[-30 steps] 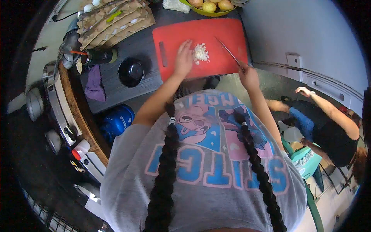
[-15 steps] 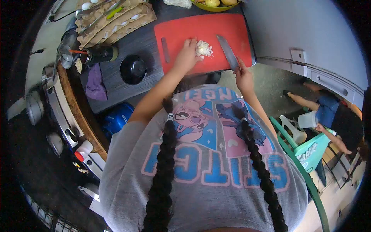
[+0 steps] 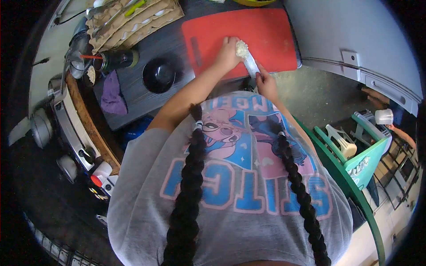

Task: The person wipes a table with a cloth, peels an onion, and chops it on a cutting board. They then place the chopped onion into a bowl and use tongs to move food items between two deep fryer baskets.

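My right hand is wrapped round the handle of a kitchen knife, near the front edge of a red cutting board. The blade points away from me and a little to the left. At its far end is a heap of finely chopped white pieces, which look like garlic or onion. My left hand curls against the left side of this heap, fingers bent and pressed together, partly hidden.
Left of the board stand a black bowl, a purple cloth and a dark jar. Stacked egg trays are at the back left. A fridge borders the right. Another person's arm holds a white container.
The knife has moved left to the chopped pieces, which are now gathered in a tighter heap at its blade. My left hand has closed in beside them. The other person has moved right.
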`<action>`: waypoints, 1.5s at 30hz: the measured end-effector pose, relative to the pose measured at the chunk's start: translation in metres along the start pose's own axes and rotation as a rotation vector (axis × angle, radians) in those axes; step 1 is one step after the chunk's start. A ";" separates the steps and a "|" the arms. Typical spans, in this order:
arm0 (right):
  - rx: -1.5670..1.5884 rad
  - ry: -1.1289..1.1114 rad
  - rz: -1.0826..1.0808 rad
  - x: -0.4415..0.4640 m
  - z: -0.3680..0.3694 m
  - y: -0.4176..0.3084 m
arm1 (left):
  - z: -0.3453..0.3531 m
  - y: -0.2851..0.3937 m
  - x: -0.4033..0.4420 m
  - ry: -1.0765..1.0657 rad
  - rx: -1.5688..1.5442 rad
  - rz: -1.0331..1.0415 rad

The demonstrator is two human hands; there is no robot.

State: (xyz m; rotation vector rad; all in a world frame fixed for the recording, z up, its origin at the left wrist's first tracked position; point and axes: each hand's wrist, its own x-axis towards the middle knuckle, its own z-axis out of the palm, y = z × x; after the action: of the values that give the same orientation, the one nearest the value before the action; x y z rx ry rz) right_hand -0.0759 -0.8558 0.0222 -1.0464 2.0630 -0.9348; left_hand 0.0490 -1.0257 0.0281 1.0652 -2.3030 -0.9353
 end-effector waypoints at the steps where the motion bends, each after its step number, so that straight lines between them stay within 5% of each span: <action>1: 0.029 -0.031 0.043 0.000 -0.001 -0.001 | 0.001 -0.002 -0.001 0.025 -0.027 0.004; 5: -0.021 -0.066 -0.006 0.001 -0.005 -0.003 | -0.009 0.000 -0.015 0.135 -0.161 -0.073; 8: -0.102 0.032 -0.361 -0.004 -0.009 -0.035 | -0.040 0.010 -0.038 0.281 -0.197 -0.073; 11: -0.320 -0.127 -0.270 -0.027 -0.017 -0.114 | -0.083 0.009 -0.072 0.460 -0.174 -0.046; 14: -0.293 -0.233 -0.516 -0.025 0.001 -0.151 | -0.126 -0.005 -0.111 0.638 0.015 -0.040; 20: -0.344 -0.509 -0.727 -0.010 0.045 -0.193 | -0.149 -0.064 -0.160 0.589 -0.119 -0.390; 23: -0.421 -0.784 -0.598 -0.003 0.062 -0.213 | -0.158 -0.073 -0.176 0.502 -0.061 -0.505; 25: -0.204 -1.028 -0.194 0.004 0.076 -0.218 | -0.162 -0.074 -0.187 0.500 0.162 -0.433; 31: 0.045 -1.077 0.084 0.011 0.077 -0.207 | -0.147 -0.037 -0.203 0.376 0.235 -0.210; 33: 0.087 -1.098 0.105 0.013 0.075 -0.206 | -0.145 -0.035 -0.202 0.247 0.291 -0.145; 41: 0.257 -1.146 0.106 0.003 0.036 -0.198 | -0.153 -0.071 -0.196 0.337 0.483 -0.352; 45: 0.133 -1.082 -0.140 -0.002 0.009 -0.189 | -0.158 -0.079 -0.200 0.360 0.509 -0.373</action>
State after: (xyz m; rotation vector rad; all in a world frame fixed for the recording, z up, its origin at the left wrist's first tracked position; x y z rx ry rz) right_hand 0.0074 -0.9381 0.1712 -1.2459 1.0265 -0.3802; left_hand 0.3079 -0.9688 0.0580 1.7537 -2.1132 -0.2265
